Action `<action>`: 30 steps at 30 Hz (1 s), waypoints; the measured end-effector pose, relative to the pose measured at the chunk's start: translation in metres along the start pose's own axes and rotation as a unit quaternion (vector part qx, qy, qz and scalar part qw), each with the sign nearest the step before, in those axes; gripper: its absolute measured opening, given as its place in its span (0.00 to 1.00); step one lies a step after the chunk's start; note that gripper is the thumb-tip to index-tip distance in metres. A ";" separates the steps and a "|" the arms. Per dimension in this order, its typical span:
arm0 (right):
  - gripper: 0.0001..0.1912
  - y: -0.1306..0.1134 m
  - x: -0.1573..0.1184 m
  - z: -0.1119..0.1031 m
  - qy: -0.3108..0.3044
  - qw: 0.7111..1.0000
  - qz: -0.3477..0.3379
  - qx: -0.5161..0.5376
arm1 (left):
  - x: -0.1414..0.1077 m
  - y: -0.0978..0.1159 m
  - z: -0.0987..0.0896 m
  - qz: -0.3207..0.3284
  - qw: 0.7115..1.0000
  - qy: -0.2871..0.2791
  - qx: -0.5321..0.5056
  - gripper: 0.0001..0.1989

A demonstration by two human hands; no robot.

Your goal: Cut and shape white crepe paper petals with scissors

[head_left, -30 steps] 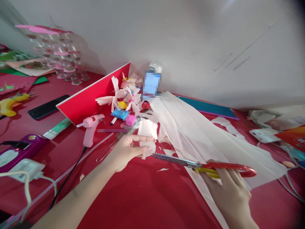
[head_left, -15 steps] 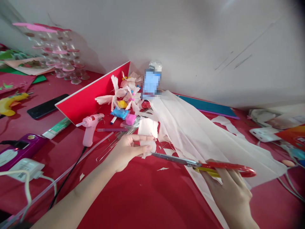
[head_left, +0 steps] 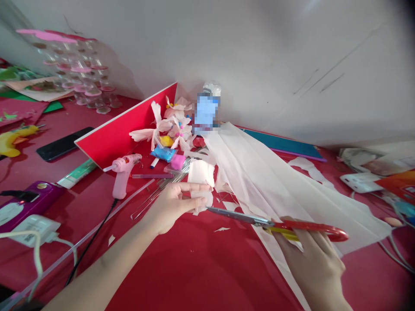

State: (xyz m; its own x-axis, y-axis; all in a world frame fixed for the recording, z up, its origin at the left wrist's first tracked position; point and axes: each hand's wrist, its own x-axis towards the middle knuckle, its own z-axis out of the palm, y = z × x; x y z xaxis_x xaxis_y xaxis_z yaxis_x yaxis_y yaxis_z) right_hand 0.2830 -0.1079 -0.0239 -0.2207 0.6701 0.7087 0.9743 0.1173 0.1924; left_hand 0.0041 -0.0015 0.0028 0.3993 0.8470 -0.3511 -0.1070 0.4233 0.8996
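Glue gun (head_left: 122, 172) lies on the red table (head_left: 197, 272), beside a red board (head_left: 125, 134) with what look like finished crepe flowers (head_left: 162, 129) heaped against it. Left hand (head_left: 171, 206) has its fingers (head_left: 194, 187) in a narrow pinch on a small crepe scrap (head_left: 201, 199), just above the table. Right hand (head_left: 313, 265) closes round the red-handled scissors (head_left: 303, 226), blades together, tips just beside the scrap. Further right, long crepe strips (head_left: 275, 194) lie largely uncut, with a few offcuts (head_left: 222, 229) nearby.
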 end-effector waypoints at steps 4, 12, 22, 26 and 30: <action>0.06 0.001 0.000 -0.001 -0.005 1.000 -0.003 0.004 | 0.000 0.000 0.001 -0.001 1.000 0.001 -0.007 0.17; 0.06 0.002 0.001 0.000 -0.006 0.999 -0.024 0.024 | 0.001 -0.001 0.004 0.010 1.000 0.007 -0.018 0.16; 0.06 0.001 -0.002 0.000 -0.017 1.000 0.012 0.012 | 0.001 -0.003 0.002 0.020 1.000 -0.009 -0.021 0.14; 0.13 0.000 -0.004 0.002 -0.051 0.997 0.049 0.043 | 0.001 -0.002 0.001 0.024 1.000 -0.006 -0.015 0.15; 0.10 -0.001 -0.003 0.002 -0.035 0.997 0.060 0.042 | 0.000 -0.004 0.001 0.015 0.999 -0.022 -0.025 0.15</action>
State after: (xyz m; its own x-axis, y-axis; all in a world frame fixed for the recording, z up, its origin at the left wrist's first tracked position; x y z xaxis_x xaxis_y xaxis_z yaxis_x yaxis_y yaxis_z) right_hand 0.2830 -0.1090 -0.0276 -0.1007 0.7319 0.6739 0.9946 0.0912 0.0495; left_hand 0.0054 -0.0031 -0.0004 0.4346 0.8450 -0.3116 -0.1649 0.4148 0.8949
